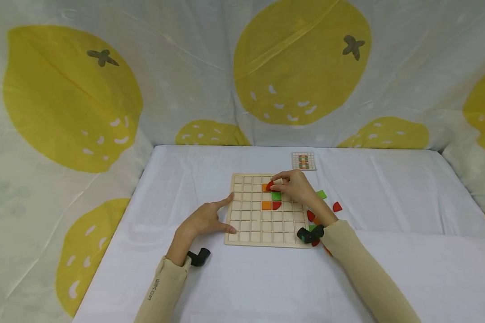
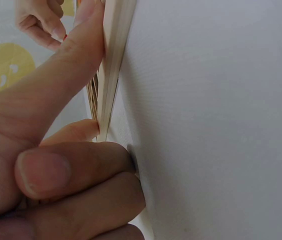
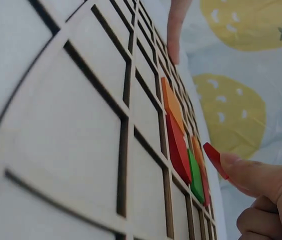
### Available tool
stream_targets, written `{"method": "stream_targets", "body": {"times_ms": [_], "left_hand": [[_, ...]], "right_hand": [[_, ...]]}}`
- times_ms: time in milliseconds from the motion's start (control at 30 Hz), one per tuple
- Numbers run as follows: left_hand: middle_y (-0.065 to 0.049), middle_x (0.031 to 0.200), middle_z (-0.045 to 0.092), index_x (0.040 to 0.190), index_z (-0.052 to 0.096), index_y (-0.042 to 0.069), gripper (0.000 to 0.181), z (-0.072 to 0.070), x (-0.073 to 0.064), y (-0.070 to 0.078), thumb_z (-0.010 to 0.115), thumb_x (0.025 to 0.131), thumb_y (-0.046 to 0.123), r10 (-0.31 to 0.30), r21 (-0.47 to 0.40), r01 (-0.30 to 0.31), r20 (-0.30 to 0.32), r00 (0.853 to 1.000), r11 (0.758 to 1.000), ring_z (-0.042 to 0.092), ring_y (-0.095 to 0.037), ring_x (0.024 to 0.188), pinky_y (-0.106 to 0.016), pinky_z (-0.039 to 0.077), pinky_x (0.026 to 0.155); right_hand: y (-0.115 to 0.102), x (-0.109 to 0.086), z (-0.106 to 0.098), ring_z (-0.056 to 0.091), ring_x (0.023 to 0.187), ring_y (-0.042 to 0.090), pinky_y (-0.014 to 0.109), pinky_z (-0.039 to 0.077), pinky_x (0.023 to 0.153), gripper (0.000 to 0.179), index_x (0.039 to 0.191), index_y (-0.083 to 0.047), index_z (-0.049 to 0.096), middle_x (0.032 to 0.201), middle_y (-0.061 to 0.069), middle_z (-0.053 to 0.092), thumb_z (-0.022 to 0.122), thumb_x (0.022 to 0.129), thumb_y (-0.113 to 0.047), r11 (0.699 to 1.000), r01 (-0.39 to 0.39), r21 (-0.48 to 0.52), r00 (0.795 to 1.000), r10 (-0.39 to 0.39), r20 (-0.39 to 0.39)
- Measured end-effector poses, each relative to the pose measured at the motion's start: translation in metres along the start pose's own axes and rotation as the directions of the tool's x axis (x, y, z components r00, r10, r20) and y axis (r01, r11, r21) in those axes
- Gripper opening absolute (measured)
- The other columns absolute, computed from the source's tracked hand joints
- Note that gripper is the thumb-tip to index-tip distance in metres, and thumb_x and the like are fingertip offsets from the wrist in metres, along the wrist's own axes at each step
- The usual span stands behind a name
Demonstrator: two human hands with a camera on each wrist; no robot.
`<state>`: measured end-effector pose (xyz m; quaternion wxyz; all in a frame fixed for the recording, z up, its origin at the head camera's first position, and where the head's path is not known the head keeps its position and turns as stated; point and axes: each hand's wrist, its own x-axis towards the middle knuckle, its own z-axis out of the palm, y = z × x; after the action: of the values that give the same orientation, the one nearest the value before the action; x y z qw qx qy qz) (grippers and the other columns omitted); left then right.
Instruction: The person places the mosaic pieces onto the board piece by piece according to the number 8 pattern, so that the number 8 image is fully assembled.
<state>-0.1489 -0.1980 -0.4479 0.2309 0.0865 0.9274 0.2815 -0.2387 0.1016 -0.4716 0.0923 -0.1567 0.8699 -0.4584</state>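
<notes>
A square wooden grid board [image 1: 248, 225] lies on the table. My left hand [image 1: 204, 218] rests at its left edge, thumb and index finger spread along the rim; the other fingers are bent in the left wrist view. Over the far rows, my right hand [image 1: 295, 186] pinches a red quarter-circle piece [image 3: 215, 160] between thumb and fingertips, just above the board. An orange square [image 1: 264, 188] lies beside it in the far row. Nearer are a green piece [image 1: 276, 196], a second orange square [image 1: 266, 205] and a red quarter-circle [image 1: 276, 206], all set in cells.
Several loose pieces, including a green one [image 1: 321, 194] and a red one [image 1: 337, 207], lie right of the board, partly hidden by the right forearm. A patterned grid card [image 1: 303, 161] lies behind it. A lemon-print cloth [image 1: 202, 89] hangs behind the table.
</notes>
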Motion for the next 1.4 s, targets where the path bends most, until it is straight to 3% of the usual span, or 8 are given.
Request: {"method": "stream_targets", "body": {"times_ms": [167, 400, 667, 900, 1033, 1233, 1400], "left_hand": [[-0.010, 0.083, 0.062, 0.164, 0.026, 0.030, 0.113, 0.000, 0.001, 0.000, 0.093, 0.073, 0.043, -0.007, 0.003, 0.007, -0.004, 1.000, 1.000, 0.051, -0.018, 0.077, -0.047, 0.046, 0.105], [-0.009, 0.090, 0.065, 0.164, 0.027, 0.031, 0.113, 0.000, 0.002, 0.001, 0.093, 0.073, 0.043, -0.023, 0.009, 0.023, 0.002, 1.000, 1.000, 0.053, -0.019, 0.080, -0.045, 0.047, 0.099], [-0.007, 0.082, 0.058, 0.164, 0.026, 0.031, 0.113, 0.000, 0.002, 0.002, 0.092, 0.074, 0.042, -0.018, 0.013, 0.017, 0.008, 1.000, 1.000, 0.049, -0.018, 0.074, -0.041, 0.046, 0.093], [-0.015, 0.106, 0.070, 0.164, 0.027, 0.029, 0.113, 0.000, 0.001, 0.002, 0.093, 0.073, 0.042, -0.014, 0.017, 0.014, 0.002, 1.000, 1.000, 0.054, -0.019, 0.080, -0.046, 0.048, 0.101], [-0.012, 0.100, 0.068, 0.164, 0.027, 0.030, 0.113, 0.000, 0.001, 0.002, 0.093, 0.073, 0.042, -0.021, 0.013, 0.021, 0.007, 1.000, 1.000, 0.054, -0.019, 0.080, -0.044, 0.048, 0.096], [-0.010, 0.089, 0.065, 0.164, 0.026, 0.030, 0.113, 0.000, 0.001, 0.002, 0.093, 0.073, 0.042, -0.031, 0.013, 0.031, 0.003, 1.000, 0.999, 0.053, -0.019, 0.080, -0.046, 0.048, 0.101], [-0.007, 0.083, 0.061, 0.164, 0.026, 0.030, 0.113, 0.000, 0.001, 0.002, 0.092, 0.074, 0.042, -0.030, 0.018, 0.030, 0.002, 1.000, 0.999, 0.051, -0.019, 0.076, -0.042, 0.047, 0.094]], "right_hand": [[-0.009, 0.004, 0.013, 0.031, 0.057, 0.013, 0.028, 0.034, 0.062, 0.029, 0.114, -0.004, 0.079, 0.058, -0.003, 0.037, 0.082, 0.091, -0.022, 1.000, -0.012, 0.000, 1.000, 0.012, 0.014], [-0.013, 0.006, 0.022, 0.031, 0.056, 0.013, 0.027, 0.031, 0.060, 0.028, 0.113, -0.005, 0.079, 0.058, -0.003, 0.037, 0.082, 0.091, -0.022, 1.000, -0.010, -0.001, 1.000, 0.010, 0.010], [-0.011, 0.006, 0.024, 0.031, 0.054, 0.012, 0.026, 0.028, 0.056, 0.030, 0.118, -0.006, 0.078, 0.058, -0.003, 0.037, 0.080, 0.092, -0.021, 1.000, 0.013, -0.021, 1.000, -0.013, 0.012], [-0.009, 0.009, 0.029, 0.031, 0.053, 0.011, 0.025, 0.029, 0.056, 0.027, 0.116, -0.006, 0.079, 0.056, -0.003, 0.038, 0.079, 0.093, -0.021, 0.998, 0.054, -0.036, 0.998, -0.053, 0.020], [-0.010, 0.010, 0.031, 0.031, 0.052, 0.012, 0.024, 0.030, 0.054, 0.027, 0.114, -0.008, 0.080, 0.056, -0.003, 0.038, 0.080, 0.092, -0.023, 0.997, 0.064, -0.038, 0.998, -0.063, 0.016], [-0.010, 0.011, 0.032, 0.033, 0.051, 0.012, 0.024, 0.029, 0.051, 0.026, 0.113, -0.008, 0.080, 0.056, -0.003, 0.041, 0.081, 0.091, -0.023, 0.998, 0.055, -0.027, 0.998, -0.054, 0.017], [-0.010, 0.012, 0.032, 0.034, 0.050, 0.011, 0.024, 0.029, 0.050, 0.026, 0.112, -0.009, 0.081, 0.054, -0.003, 0.042, 0.083, 0.090, -0.023, 0.999, 0.036, -0.036, 0.999, -0.036, 0.003]]}}
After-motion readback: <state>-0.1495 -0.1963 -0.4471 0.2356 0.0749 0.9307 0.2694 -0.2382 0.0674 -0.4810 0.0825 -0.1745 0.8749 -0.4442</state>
